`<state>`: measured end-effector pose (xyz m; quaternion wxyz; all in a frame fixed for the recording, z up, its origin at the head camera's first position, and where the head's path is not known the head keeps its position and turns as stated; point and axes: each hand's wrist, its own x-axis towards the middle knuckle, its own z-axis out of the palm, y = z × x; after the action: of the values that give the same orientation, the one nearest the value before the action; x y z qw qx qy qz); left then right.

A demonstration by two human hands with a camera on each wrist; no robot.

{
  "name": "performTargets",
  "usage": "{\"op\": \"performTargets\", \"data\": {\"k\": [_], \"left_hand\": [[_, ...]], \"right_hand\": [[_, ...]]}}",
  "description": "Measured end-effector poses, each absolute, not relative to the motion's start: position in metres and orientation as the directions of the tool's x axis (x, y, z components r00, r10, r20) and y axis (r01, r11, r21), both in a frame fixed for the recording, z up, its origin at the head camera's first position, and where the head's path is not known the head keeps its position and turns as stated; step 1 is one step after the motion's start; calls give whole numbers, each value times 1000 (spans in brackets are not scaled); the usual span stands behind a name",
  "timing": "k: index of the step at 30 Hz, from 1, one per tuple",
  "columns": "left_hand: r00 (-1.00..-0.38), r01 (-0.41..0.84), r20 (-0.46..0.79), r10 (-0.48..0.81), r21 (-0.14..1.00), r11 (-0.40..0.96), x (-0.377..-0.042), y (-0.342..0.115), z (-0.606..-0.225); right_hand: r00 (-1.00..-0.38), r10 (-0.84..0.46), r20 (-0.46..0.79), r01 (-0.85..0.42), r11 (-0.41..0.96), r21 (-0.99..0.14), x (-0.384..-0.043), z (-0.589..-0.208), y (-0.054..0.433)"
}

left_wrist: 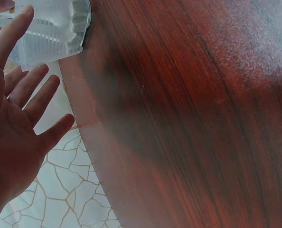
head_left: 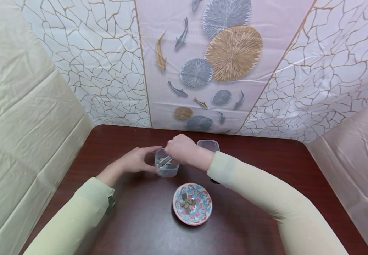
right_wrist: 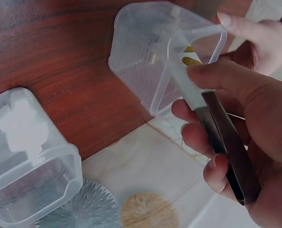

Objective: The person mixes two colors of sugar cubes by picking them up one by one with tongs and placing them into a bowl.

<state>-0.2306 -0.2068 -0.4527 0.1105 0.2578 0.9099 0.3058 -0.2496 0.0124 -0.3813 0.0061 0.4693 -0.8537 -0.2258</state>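
Note:
My right hand (head_left: pixel 184 148) grips metal tongs (right_wrist: pixel 229 147) with pale tips, which reach down into a clear plastic container (head_left: pixel 168 172). Small greyish pieces (left_wrist: pixel 78 23) show through that container's wall. Beside it, my left hand (head_left: pixel 136 160) has thumb and forefinger stretched along its left side, touching it; the other fingers (left_wrist: pixel 48 97) are spread loosely. Whether the tongs pinch a piece is hard to tell. Nearer to me, a patterned bowl (head_left: pixel 200 216) holds several small brown square pieces (head_left: pixel 188 202).
A second clear plastic container (head_left: pixel 207 144) stands right of the first, partly behind my right wrist. The dark wooden table (head_left: pixel 133 219) ends at a patterned cloth backdrop (head_left: pixel 113 63). Pale cloth hangs at both sides.

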Motion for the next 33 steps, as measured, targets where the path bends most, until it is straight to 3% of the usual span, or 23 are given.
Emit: {"op": "performTargets", "data": {"k": [4,15,23,33], "left_hand": [[-844,406,-33,535,613,678,-231,-208,-454],[-838,419,-25,545,609,674,-232,-208,-452],[-840,405,-40,540,616,676,-231,-208,-451],[-845,398,-44,534,614,681,-232,-209,-453]], "right_hand": [[-521,-835,-179,-805,411,428,-248,-385,12],[-488,-863,-127,-808,392,441,-247,-379,21],[-431,-902,-13,-827,389,407,-243,-371,36],[-417,-908,32,-841,400,364,-241,-363,52]]}}
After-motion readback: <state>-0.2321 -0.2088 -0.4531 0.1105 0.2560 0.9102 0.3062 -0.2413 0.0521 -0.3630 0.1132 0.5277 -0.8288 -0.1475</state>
